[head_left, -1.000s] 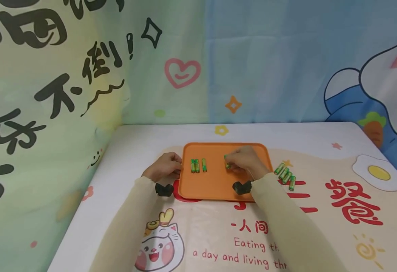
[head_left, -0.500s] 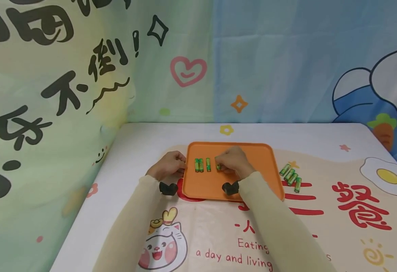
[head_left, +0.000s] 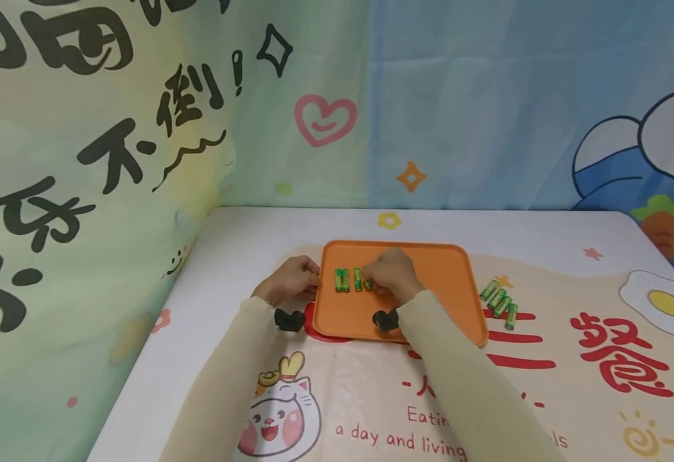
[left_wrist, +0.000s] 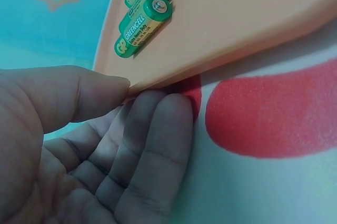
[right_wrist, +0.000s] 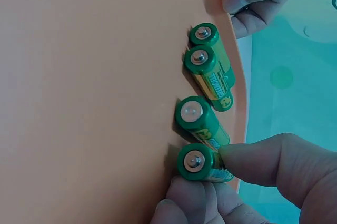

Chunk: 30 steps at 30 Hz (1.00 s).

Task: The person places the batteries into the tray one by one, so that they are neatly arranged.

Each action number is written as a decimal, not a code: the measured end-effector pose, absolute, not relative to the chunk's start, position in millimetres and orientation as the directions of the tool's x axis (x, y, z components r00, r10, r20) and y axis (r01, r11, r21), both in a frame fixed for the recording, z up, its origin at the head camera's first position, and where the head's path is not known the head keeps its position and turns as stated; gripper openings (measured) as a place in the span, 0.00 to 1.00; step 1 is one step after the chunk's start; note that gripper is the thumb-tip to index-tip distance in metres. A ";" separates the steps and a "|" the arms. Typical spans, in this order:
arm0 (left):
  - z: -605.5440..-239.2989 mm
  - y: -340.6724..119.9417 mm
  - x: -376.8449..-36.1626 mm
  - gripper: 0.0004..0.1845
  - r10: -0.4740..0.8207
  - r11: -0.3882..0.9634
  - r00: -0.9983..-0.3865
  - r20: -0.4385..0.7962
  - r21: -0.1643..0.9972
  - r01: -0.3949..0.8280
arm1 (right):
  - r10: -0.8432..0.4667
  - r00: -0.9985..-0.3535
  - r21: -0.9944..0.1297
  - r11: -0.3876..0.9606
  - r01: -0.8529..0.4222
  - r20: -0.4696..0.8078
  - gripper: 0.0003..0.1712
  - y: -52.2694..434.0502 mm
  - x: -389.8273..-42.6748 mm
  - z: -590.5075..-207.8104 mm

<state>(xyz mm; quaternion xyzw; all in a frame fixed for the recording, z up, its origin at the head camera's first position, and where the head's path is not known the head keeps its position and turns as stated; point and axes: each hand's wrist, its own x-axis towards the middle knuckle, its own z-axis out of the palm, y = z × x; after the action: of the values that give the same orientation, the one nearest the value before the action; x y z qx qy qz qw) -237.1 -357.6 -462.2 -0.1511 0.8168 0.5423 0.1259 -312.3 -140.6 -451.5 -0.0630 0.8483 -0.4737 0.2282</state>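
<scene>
Three worn cameras shared one tray (head_left: 440, 273).
The head view looked forward and down, farther off; wrist views, close up, shared batteries (right_wrist: 210, 79).

- Behind the table, a cloth backdrop (head_left: 469, 115), green turning to blue, big black characters (head_left: 116, 154) at its left
- On it, a smiling pink heart (head_left: 325, 120) above and left of an orange star (head_left: 411, 176)
- Over right, a printed carrot (head_left: 660, 228)
- Across the white table (head_left: 256, 228), a cat face (head_left: 279, 420), red characters (head_left: 622, 353) and a fried egg (head_left: 665, 305), all printed
</scene>
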 end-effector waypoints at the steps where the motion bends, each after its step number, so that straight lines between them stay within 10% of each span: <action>1: -462.7 -357.0 -237.6 0.09 -0.110 0.367 -0.922 -0.371 0.847 -0.384 | -0.319 -0.888 -0.830 0.546 0.113 -0.331 0.19 -140.6 -312.3 -451.5; 30: -455.8 -355.8 -246.0 0.08 -0.076 0.376 -0.925 -0.372 0.849 -0.372 | -0.282 -0.910 -0.779 0.624 0.068 -0.306 0.15 -151.0 -313.2 -442.8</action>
<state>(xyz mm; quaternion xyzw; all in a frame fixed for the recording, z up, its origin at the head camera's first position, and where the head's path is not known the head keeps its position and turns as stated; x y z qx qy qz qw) -246.0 -355.8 -455.8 -0.1368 0.8181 0.5417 0.1366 -313.2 -151.0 -442.8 -0.0608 0.8777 -0.4294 0.2038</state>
